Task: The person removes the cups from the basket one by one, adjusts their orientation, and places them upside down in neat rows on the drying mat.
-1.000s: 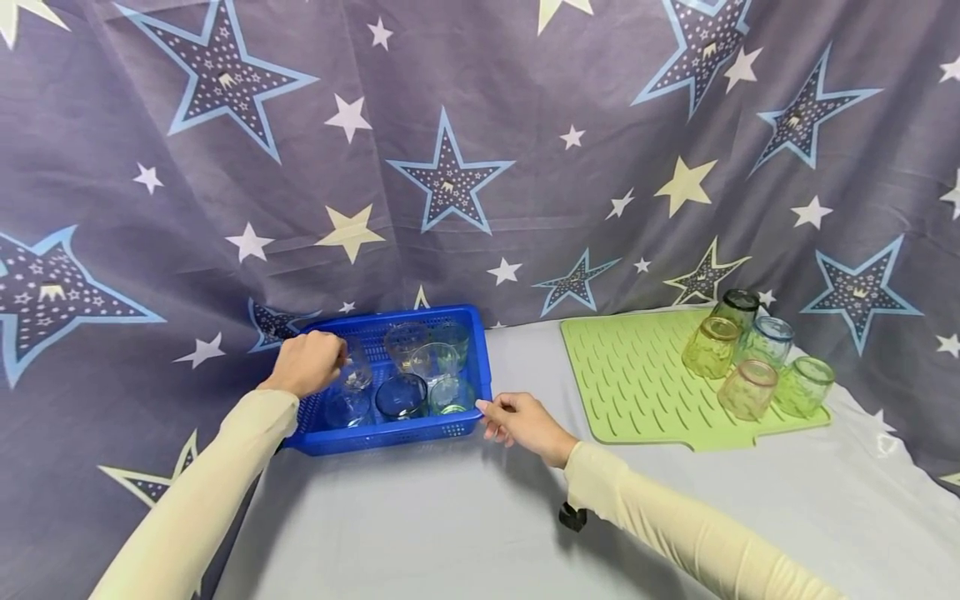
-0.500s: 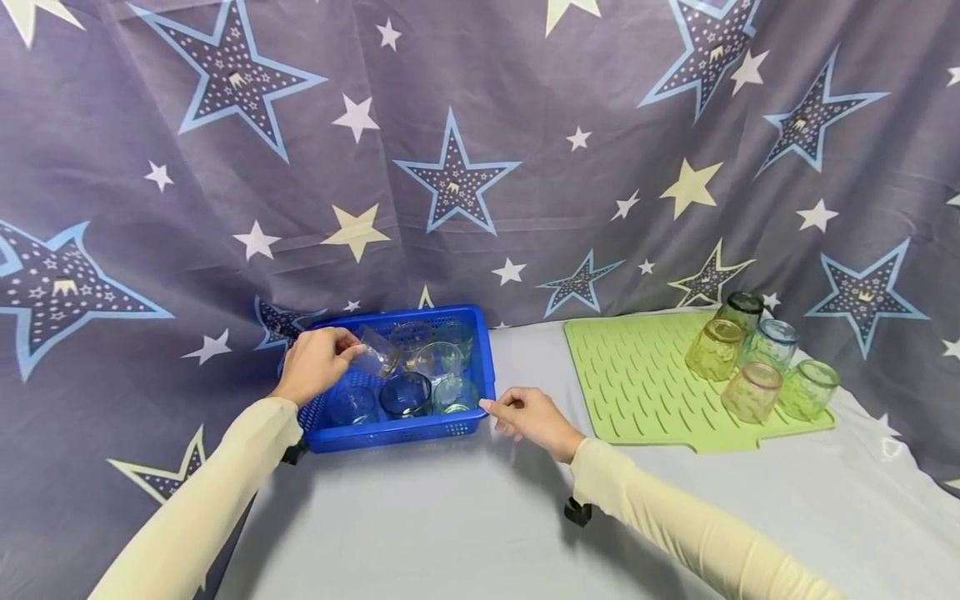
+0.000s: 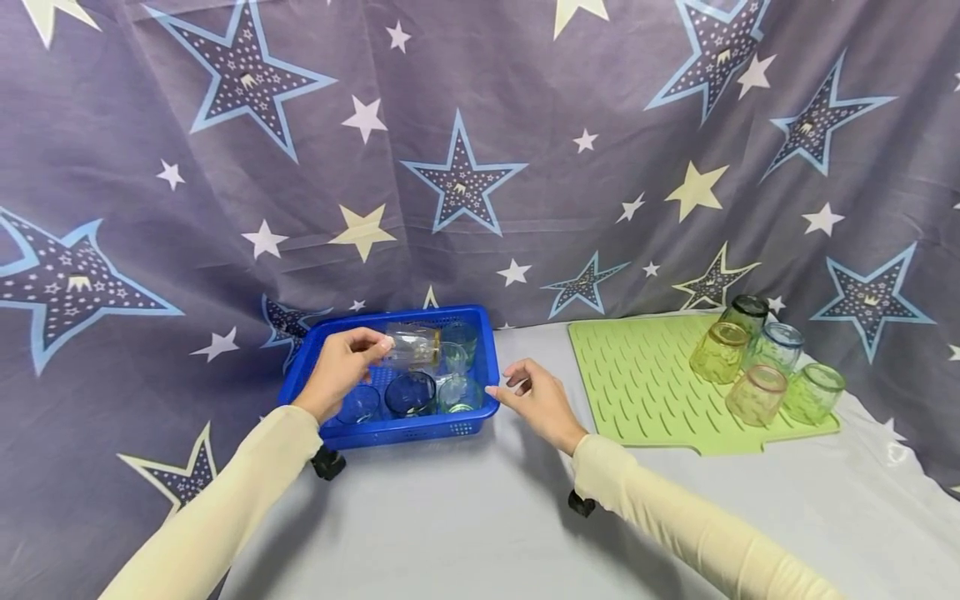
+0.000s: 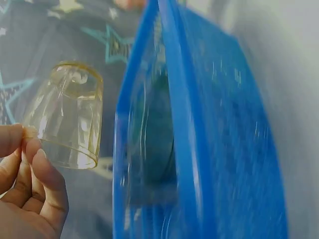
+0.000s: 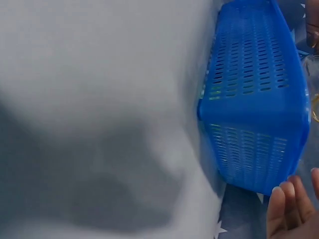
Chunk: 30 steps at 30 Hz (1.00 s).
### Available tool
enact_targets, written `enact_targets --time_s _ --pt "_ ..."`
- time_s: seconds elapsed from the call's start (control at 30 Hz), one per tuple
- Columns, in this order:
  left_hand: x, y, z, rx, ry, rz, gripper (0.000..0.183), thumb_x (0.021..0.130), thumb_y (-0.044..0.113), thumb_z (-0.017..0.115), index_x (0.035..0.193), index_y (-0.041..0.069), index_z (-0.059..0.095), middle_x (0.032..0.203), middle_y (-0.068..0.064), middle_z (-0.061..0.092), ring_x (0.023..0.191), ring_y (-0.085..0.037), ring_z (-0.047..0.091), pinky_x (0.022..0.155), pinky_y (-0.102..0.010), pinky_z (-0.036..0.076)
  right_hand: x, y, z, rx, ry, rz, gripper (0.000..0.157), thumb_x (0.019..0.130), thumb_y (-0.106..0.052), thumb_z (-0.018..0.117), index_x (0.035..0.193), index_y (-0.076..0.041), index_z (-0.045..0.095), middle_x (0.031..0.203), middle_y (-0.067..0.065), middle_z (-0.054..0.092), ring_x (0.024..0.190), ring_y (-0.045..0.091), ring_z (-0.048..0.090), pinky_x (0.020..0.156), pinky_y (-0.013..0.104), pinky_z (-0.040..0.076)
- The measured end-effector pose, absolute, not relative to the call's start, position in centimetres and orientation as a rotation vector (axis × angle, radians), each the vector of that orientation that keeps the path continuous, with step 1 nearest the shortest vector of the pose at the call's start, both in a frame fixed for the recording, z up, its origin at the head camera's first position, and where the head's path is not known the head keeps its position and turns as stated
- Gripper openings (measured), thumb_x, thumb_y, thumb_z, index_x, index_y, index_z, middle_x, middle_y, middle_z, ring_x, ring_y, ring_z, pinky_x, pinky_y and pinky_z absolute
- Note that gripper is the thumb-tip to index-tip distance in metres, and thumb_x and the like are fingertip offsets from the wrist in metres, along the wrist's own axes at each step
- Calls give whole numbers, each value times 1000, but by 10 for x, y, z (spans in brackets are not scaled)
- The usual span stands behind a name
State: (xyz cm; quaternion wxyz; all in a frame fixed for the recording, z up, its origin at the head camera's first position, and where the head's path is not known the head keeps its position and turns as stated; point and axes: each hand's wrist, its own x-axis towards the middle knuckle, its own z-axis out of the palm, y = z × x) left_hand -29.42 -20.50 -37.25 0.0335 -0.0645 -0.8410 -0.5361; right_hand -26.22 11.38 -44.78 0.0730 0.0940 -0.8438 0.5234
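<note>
My left hand (image 3: 341, 371) pinches the edge of a clear, amber-tinted drinking glass (image 3: 412, 346) between thumb and fingers. The glass lies tilted on its side over the blue plastic basket (image 3: 420, 431); the left wrist view shows the tinted glass (image 4: 67, 114) beside the basket wall. Below it in the basket are a dark blue glass (image 3: 410, 394), a light blue glass (image 3: 358, 406) and a greenish glass (image 3: 459, 393). At the basket's front right corner is my right hand (image 3: 540, 404), fingers spread and relaxed, thumb tip right at the rim.
To the right lies a green drying mat (image 3: 637, 375) on the white-covered table (image 3: 465, 517). Several tinted glasses, among them a yellow glass (image 3: 718, 353) and a pink glass (image 3: 757, 396), stand on its right side. A star-patterned curtain (image 3: 465, 75) hangs behind.
My left hand has lifted the amber-tinted glass from the basket's left end and carried it right, tilting it over. My right hand has loosened its pinch on the basket's rim, fingers now raised.
</note>
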Motion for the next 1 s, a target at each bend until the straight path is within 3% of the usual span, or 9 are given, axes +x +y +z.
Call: enact_targets --time_s 0.23,0.43,0.63,0.77,0.9,1.0 --pt "-279 -174 -375 -239 -2539 -1964 32 100 30 70 115 2 73 101 -12 69 83 -20 61 63 -34 53 -263 111 -439 442 -2484 1753 70 87 -53 80 145 -25 53 125 5 66 99 19 62 83 40 52" --pt "-271 -159 -379 -273 -2480 -2185 32 102 25 67 120 -2 70 105 -14 67 86 -24 59 64 -35 51 -262 109 -433 480 -2383 1913 64 89 -51 78 146 -38 51 129 -2 65 106 22 61 87 42 52" --pt "-267 -149 -381 -280 -2412 -2330 31 103 20 66 123 -4 68 114 -24 63 89 -27 59 63 -30 48 -263 109 -429 567 -2289 1979 66 90 -36 82 148 -23 53 130 -3 65 108 22 62 92 41 51" --pt "-269 -144 -383 -304 -2480 -2255 37 101 27 69 124 -2 69 113 -22 66 91 -33 59 63 -28 50 -264 112 -424 565 -2258 1973 66 90 -32 83 147 -17 53 128 1 67 106 24 62 94 45 50" --pt "-272 -142 -390 -361 -2630 -2046 40 100 37 69 121 3 74 107 -14 71 90 -34 59 67 -36 53 -265 121 -420 528 -2251 1951 62 91 -32 82 144 -20 54 125 3 66 105 28 61 93 47 49" --pt "-271 -142 -396 -439 -2721 -1878 39 99 41 70 118 7 75 103 -9 71 91 -36 61 70 -42 54 -270 129 -417 508 -2250 1916 59 91 -34 81 142 -20 54 121 4 63 104 27 59 90 43 50"
